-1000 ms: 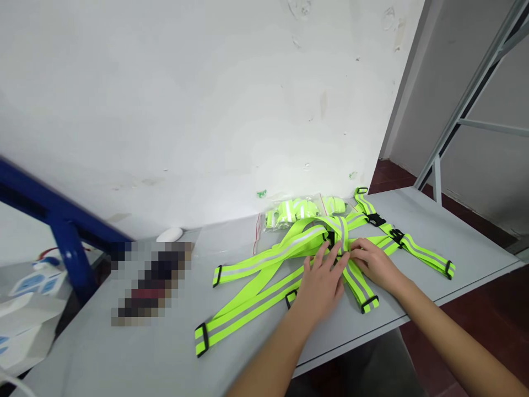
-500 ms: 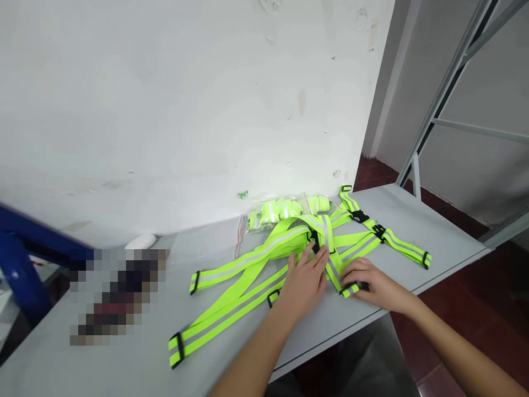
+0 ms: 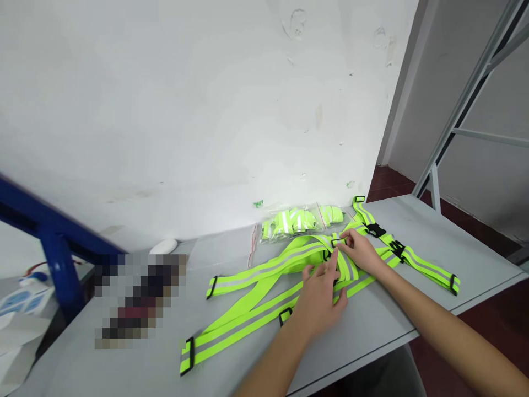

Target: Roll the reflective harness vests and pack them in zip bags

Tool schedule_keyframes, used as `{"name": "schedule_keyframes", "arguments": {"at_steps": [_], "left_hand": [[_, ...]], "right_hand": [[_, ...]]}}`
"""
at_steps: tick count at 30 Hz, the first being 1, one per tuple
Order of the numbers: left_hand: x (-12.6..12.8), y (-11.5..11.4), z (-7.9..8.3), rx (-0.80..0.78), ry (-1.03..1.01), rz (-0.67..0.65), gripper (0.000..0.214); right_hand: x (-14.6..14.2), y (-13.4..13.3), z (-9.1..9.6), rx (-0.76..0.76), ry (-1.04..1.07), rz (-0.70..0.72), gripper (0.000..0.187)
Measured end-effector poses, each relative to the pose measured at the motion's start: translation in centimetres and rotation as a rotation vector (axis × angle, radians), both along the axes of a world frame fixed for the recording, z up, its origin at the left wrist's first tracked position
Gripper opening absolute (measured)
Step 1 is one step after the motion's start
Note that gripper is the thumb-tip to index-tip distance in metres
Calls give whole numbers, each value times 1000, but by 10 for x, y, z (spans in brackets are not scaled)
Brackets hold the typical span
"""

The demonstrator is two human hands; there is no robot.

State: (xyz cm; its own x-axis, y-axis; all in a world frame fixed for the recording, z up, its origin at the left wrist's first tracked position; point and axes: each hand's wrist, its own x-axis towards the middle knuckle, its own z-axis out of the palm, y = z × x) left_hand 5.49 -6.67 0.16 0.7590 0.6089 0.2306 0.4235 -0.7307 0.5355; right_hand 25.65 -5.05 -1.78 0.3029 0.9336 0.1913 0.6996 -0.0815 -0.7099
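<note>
A neon-yellow reflective strap harness (image 3: 243, 309) with grey stripes and black buckles is spread across the table. My left hand (image 3: 324, 292) rests over its bunched middle, fingers spread and touching the bands. My right hand (image 3: 361, 251) is just beyond it, thumb and fingers pinched on a strap end (image 3: 338, 241) with a black slider. That strap is folded back over the middle of the harness. To the right, a black buckle (image 3: 375, 230) and a strip with a slider (image 3: 432, 270) lie on the table. My left fingers partly hide the bands beneath them.
Clear bags of folded yellow straps (image 3: 289, 221) lie against the white wall (image 3: 206, 110). A flat clear bag (image 3: 221, 248) with a red seal and a white mouse-like object (image 3: 164, 246) are farther left. A blurred-out patch (image 3: 140, 298) covers something on the grey table (image 3: 413, 220). A blue frame (image 3: 61, 264) stands left.
My right hand has moved away from the table's front edge towards the wall, folding the strap end over. My left hand stays on the harness, fingers shifted. The view has turned slightly left.
</note>
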Motion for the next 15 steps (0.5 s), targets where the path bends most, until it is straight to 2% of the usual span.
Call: {"name": "schedule_keyframes", "arguments": {"at_steps": [3,6,11,15], "left_hand": [[1,2,-4,0,8,5,81],[1,5,-9,38,28,14,71],[3,6,-15,167,50,27,58],[5,7,-17,192,28,21,46]], "right_hand": [[4,3,-7,-31,-78,-13,40],[7,6,-5,-72,-126,21,46],[3,12,0,-78,-175,19,39],[-5,9,2,-51,-169,18,35]]}}
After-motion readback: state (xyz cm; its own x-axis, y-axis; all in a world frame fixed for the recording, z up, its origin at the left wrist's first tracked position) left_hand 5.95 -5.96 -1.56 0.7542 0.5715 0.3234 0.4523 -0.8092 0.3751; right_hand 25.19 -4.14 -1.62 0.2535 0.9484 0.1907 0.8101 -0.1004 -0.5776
